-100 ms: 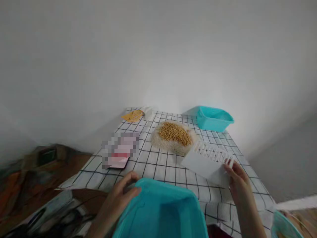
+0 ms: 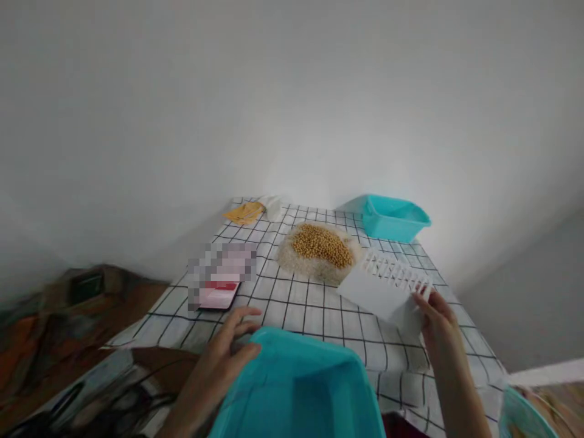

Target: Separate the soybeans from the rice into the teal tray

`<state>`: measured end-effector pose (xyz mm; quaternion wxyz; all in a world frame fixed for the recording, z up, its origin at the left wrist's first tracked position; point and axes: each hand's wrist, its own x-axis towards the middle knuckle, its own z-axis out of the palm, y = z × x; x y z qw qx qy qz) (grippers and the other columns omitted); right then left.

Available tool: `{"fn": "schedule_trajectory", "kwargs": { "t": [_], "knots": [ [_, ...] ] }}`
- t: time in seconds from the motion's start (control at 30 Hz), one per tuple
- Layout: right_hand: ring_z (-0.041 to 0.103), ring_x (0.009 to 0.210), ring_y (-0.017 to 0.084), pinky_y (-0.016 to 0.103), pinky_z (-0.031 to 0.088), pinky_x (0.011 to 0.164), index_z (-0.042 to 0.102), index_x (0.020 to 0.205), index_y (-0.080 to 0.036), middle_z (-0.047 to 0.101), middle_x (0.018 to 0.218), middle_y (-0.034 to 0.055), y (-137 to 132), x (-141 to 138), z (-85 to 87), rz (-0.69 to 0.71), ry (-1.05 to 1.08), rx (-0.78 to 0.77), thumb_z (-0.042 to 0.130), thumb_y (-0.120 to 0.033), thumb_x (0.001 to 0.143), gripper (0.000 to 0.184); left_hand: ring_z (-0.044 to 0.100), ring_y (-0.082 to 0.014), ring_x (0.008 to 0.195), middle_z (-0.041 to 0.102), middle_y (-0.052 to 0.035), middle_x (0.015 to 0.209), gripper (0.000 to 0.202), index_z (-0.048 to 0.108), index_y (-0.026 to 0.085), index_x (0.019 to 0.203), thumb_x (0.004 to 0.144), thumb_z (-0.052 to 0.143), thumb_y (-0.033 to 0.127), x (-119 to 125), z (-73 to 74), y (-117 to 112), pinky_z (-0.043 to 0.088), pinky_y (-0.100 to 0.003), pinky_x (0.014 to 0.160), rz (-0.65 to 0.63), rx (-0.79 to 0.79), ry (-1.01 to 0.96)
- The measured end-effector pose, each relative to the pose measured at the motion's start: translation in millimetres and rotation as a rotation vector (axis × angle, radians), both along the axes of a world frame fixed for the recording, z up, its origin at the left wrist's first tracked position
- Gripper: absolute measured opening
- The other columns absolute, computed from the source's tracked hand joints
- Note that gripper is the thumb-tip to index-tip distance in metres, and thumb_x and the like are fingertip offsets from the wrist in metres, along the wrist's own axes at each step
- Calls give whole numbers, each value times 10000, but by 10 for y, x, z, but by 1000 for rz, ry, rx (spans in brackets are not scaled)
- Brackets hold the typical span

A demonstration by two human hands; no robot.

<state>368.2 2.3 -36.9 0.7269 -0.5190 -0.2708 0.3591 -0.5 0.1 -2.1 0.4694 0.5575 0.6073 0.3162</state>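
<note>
My left hand (image 2: 228,350) grips the far left rim of a teal plastic tub (image 2: 296,389) at the near edge of the table, fingers curled over the rim. My right hand (image 2: 435,325) holds a white slotted plastic scoop (image 2: 385,286) by its near right corner, tilted up off the checked tablecloth (image 2: 292,304). Just beyond the scoop lies a heap of white rice with yellow beans on top (image 2: 322,249).
A second teal tub (image 2: 395,218) stands at the far right corner. A phone with a red band (image 2: 219,295) lies at the left, a yellow packet (image 2: 246,213) at the far left corner. Clutter lies beside the table at left. Another teal rim (image 2: 524,417) shows bottom right.
The scoop has risen slightly and shifted right with my right hand. My left hand's fingers have spread a little on the tub's rim.
</note>
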Motion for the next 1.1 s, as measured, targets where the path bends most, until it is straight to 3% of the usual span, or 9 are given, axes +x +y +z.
{"fn": "schedule_trajectory", "kwargs": {
  "t": [0.1,0.27,0.4,0.47,0.6,0.73,0.87,1.1],
  "knots": [
    [649,855,165,237,472,711,740,918,-241,736,960,2,156,95,50,-14,-35,27,837,-342,618,332,679,-232,708,708,-67,1055,520,483,244,1274,762,527,320,-8,-14,30,507,-333,624,-38,-28,15],
    [629,744,153,260,438,667,729,896,-222,731,887,7,471,241,179,-7,-102,111,813,-355,649,293,640,-298,1069,734,-73,1063,268,687,245,981,783,519,313,-5,26,113,462,-391,890,-177,84,143],
    [612,712,157,269,424,647,711,858,-207,721,863,11,794,237,255,45,-115,142,813,-346,634,282,653,-257,754,682,-12,754,286,665,204,1016,750,601,288,57,95,182,461,-366,738,-291,102,388],
    [601,701,153,268,421,646,703,824,-201,714,841,6,962,191,244,65,-115,157,817,-334,619,270,636,-236,750,655,-5,759,295,653,187,1005,715,613,218,98,103,211,451,-344,726,-318,150,449],
    [591,683,154,268,418,632,698,807,-198,711,805,4,1223,94,123,93,-90,162,803,-329,618,253,619,-214,784,644,-36,849,86,678,189,776,706,629,201,146,57,245,443,-316,715,-385,209,474],
    [616,721,172,287,440,663,706,820,-199,725,837,14,1306,88,-18,111,-54,153,794,-313,616,250,611,-214,793,641,-20,788,6,653,193,710,707,653,198,147,16,270,434,-307,707,-414,223,495],
    [623,731,170,287,449,672,708,831,-205,729,848,7,1281,138,-89,99,-18,142,790,-295,624,241,602,-216,839,635,-21,797,62,634,190,679,662,685,160,165,-12,312,438,-305,734,-491,273,495],
    [617,726,156,275,457,668,698,810,-206,721,839,-3,1275,99,-151,79,23,143,770,-289,646,197,589,-171,724,638,21,718,104,680,190,691,625,757,166,137,-56,420,412,-256,635,-600,327,476]
  ]
}}
